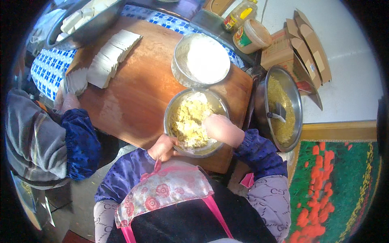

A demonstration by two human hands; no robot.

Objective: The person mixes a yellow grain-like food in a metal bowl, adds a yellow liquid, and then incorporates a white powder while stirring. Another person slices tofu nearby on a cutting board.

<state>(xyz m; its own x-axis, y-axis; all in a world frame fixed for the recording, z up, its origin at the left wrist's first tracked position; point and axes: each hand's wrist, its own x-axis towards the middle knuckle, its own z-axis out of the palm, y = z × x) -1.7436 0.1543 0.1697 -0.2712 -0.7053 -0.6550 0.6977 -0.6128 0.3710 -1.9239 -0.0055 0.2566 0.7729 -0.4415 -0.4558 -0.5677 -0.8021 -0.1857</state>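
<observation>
A metal bowl (pixel 166 121) stands near the front of the wooden board (pixel 133 91). It contains a crumbly yellow and white floury mixture (pixel 191 118). My left hand (pixel 164 148) grips its left front rim, thumb over the edge. My right hand (pixel 223 129) reaches over the right side into the bowl, with its fingertips down at the mixture. Those fingers are largely hidden, so whether they hold anything does not show. Just behind, a metal pot (pixel 182 71) holds a bright white powder (pixel 209 60) that looks like flour.
Another person's hand (pixel 70 101) is at the left, by a blade (pixel 64 80) and sliced white blocks (pixel 112 59). A basin (pixel 91 29) of white blocks stands beyond. At right are a basin (pixel 299 106) of yellow grains, a cardboard box (pixel 276 48), a tub (pixel 250 38) and a bottle (pixel 241 15).
</observation>
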